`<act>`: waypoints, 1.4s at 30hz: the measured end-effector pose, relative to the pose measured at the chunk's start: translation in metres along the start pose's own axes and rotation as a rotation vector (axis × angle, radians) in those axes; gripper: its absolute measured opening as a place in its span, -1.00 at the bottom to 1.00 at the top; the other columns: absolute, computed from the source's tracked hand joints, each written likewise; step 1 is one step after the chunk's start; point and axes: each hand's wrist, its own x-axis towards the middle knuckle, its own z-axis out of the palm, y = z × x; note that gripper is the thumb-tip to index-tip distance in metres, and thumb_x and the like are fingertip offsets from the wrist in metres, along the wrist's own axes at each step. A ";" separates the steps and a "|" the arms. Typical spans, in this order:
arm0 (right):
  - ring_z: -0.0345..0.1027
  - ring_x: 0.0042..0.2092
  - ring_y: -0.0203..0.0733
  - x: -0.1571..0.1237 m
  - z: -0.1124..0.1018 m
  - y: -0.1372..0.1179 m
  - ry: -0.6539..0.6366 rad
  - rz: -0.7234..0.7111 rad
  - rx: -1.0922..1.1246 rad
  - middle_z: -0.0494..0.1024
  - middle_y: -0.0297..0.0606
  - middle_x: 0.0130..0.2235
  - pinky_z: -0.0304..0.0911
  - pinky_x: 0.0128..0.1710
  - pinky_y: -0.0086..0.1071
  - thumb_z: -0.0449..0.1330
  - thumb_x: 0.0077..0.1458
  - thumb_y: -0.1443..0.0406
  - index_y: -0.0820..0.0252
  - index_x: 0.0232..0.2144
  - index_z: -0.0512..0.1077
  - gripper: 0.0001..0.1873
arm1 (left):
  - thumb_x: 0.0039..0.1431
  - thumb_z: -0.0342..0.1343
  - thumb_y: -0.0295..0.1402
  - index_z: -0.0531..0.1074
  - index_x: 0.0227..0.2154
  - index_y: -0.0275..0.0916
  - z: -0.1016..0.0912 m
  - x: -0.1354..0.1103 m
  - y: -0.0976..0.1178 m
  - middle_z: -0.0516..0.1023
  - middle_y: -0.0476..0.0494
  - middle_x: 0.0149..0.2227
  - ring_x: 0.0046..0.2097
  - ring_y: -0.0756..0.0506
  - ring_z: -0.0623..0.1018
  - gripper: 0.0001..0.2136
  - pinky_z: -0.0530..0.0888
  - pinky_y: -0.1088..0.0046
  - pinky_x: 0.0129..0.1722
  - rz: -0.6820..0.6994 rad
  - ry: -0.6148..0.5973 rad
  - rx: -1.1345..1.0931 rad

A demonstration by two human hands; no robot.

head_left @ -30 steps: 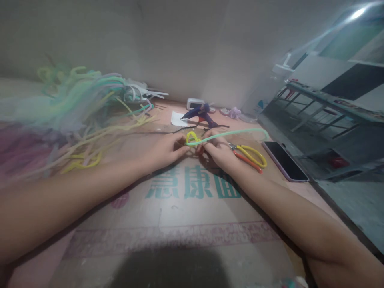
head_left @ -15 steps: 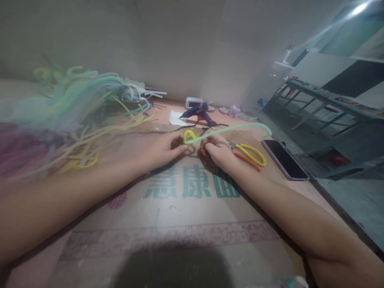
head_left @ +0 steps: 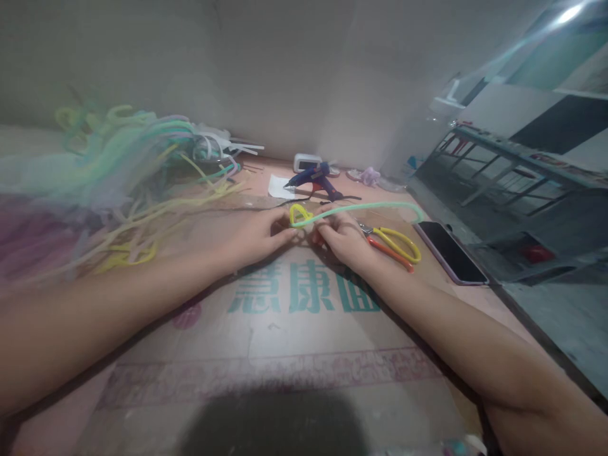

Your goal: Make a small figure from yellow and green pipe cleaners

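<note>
Between my hands is a small loop of yellow pipe cleaner [head_left: 295, 211], its left side pinched by the thumb and fingers of my left hand [head_left: 266, 235]. A mint-green pipe cleaner [head_left: 368, 206] crosses the front of the loop and runs off to the right, its far end bending down near the phone. My right hand [head_left: 342, 237] has its fingers closed on the green pipe cleaner close to the loop; the exact grip is partly hidden. Just right of that hand lie pliers [head_left: 396, 244] with one yellow and one orange handle.
A blue glue gun [head_left: 311, 177] rests behind my hands on white paper [head_left: 278, 187], near a small white device [head_left: 307, 163]. Many pastel pipe cleaners [head_left: 142, 136] are heaped at left. A phone [head_left: 453, 253] lies near the table's right edge, with a clear plastic bottle [head_left: 427, 139] behind.
My right hand has shifted slightly left toward the yellow loop. The green pipe cleaner's far end has dropped a little and moved left. My left hand stays nearly still.
</note>
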 end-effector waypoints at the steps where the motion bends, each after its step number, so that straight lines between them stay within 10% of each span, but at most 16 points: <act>1: 0.30 -0.52 -0.31 0.000 0.000 0.000 -0.013 -0.016 0.002 0.44 -0.46 -0.56 0.19 -0.51 -0.44 0.11 0.18 0.20 0.14 -0.24 0.32 -0.85 | 0.25 0.06 -0.17 0.48 -0.21 -0.25 0.000 0.000 0.000 0.61 -0.11 -0.23 -0.22 -0.13 0.55 -0.75 0.44 0.34 -0.15 0.011 0.001 0.000; 9: 0.32 -0.48 -0.28 -0.004 -0.001 0.002 0.009 -0.123 0.074 0.43 -0.44 -0.49 0.22 -0.47 -0.41 0.15 0.20 0.13 0.10 0.00 0.32 -0.65 | 0.25 0.05 -0.25 0.49 -0.09 -0.24 0.000 0.001 -0.003 0.62 -0.16 -0.10 -0.09 -0.18 0.57 -0.74 0.46 0.31 -0.04 0.087 0.059 0.034; 18: 0.47 -0.22 -0.16 -0.009 0.000 -0.008 -0.062 -0.114 -0.139 0.60 -0.28 -0.29 0.35 -0.22 -0.33 0.14 0.21 0.16 0.14 -0.16 0.55 -0.73 | 0.26 0.08 -0.21 0.52 -0.13 -0.21 0.000 -0.001 0.000 0.62 -0.14 -0.13 -0.10 -0.15 0.56 -0.75 0.45 0.39 -0.07 0.127 0.090 0.140; 42: 0.47 -0.32 -0.24 -0.006 0.001 0.001 -0.004 -0.123 -0.049 0.58 -0.36 -0.30 0.34 -0.31 -0.37 0.14 0.19 0.22 0.09 -0.19 0.36 -0.86 | 0.28 0.02 -0.25 0.46 -0.24 -0.24 -0.001 -0.001 0.002 0.59 -0.11 -0.25 -0.23 -0.12 0.52 -0.80 0.41 0.39 -0.18 0.065 0.052 0.094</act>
